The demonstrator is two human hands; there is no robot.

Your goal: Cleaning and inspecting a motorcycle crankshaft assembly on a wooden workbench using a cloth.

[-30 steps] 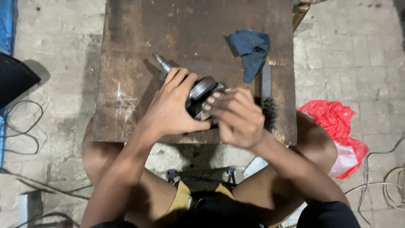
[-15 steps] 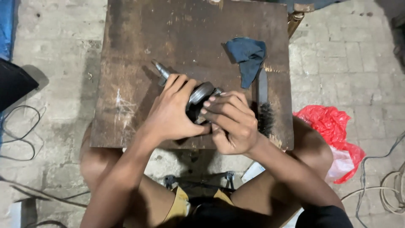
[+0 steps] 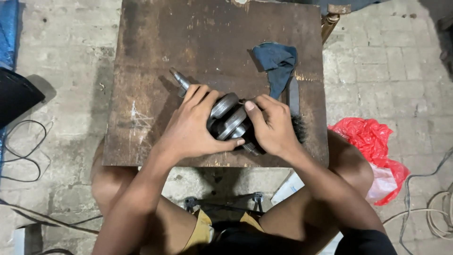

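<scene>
A metal crankshaft [image 3: 227, 117] with two round grey webs lies on the worn wooden table [image 3: 155, 61]; its shaft end [image 3: 179, 78] sticks out toward the upper left. My left hand [image 3: 193, 127] wraps over its left side. My right hand [image 3: 269, 125] grips its right side, fingers curled around the webs. Both hands hold the part near the table's front edge, and its lower end is hidden under my palms.
A dark blue rag [image 3: 278, 63] lies on the table behind my right hand, with a black-bristled brush [image 3: 296, 118] beside it. A red plastic bag [image 3: 373, 151] sits on the paved floor at right. Cables [image 3: 19, 151] run along the floor on both sides.
Both hands stay on the crankshaft. It has turned a little in my grip, and my right fingers have shifted over the webs.
</scene>
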